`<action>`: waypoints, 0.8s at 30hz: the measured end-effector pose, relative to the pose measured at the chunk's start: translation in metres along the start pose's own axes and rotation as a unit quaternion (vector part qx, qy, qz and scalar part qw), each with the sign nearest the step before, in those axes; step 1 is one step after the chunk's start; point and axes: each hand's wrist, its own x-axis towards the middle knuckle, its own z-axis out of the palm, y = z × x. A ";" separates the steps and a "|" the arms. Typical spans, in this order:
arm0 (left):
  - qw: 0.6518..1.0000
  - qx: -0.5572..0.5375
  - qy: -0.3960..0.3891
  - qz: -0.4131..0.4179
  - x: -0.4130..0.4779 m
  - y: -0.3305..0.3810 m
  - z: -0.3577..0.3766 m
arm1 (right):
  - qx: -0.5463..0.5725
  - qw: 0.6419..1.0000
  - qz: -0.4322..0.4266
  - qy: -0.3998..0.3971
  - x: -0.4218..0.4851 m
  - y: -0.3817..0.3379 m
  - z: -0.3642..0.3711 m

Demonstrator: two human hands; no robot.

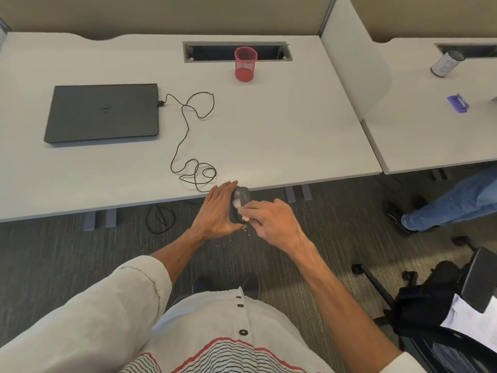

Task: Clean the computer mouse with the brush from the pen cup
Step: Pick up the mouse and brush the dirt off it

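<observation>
Closed grey laptop point(103, 113) lies flat on the white desk point(282, 130) and serves as reference. The computer mouse point(240, 200) is right of the laptop and nearer the person, at the desk's near edge and lifted off the surface, turned partly on its side. The left hand point(215, 211) holds it, back of hand to the camera, fingers laid fairly straight along the side of the mouse that faces the laptop; the thumb is hidden. The right hand point(271, 222), on the side of the mouse away from the laptop, has its fingers curled in a pinch on the brush point(237, 203). The pale bristles touch the mouse's upper face; most of the handle is covered by the fingers. A thin black cable point(185, 130) is plugged into the laptop's right edge and runs in loose loops towards the mouse. The red mesh pen cup point(245, 64) stands upright, right of the laptop and farther from the person, in front of a cable slot in the desk.
</observation>
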 end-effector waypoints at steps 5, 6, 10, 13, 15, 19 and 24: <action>1.000 -0.004 0.005 -0.005 -0.001 -0.003 -0.001 | 0.042 0.998 0.005 -0.040 -0.004 0.001 -0.006; 1.000 -0.007 0.007 -0.005 -0.001 -0.003 -0.002 | 0.051 0.997 0.009 -0.056 -0.005 0.001 -0.006; 1.000 -0.010 0.007 -0.002 -0.002 -0.005 -0.005 | 0.106 0.994 0.034 0.004 -0.007 0.003 -0.009; 1.000 -0.012 0.007 -0.004 -0.002 -0.005 -0.007 | 0.080 0.992 0.041 0.088 -0.001 0.000 -0.009; 1.000 -0.016 0.007 -0.004 -0.003 -0.005 -0.008 | 0.057 0.991 0.044 0.112 0.003 -0.003 -0.007; 1.000 -0.014 0.012 -0.002 -0.004 -0.004 -0.009 | 0.052 0.994 0.041 0.084 0.004 -0.007 0.000; 1.000 -0.006 0.011 -0.001 -0.006 -0.006 -0.010 | 0.069 0.996 0.037 0.049 -0.007 -0.008 0.001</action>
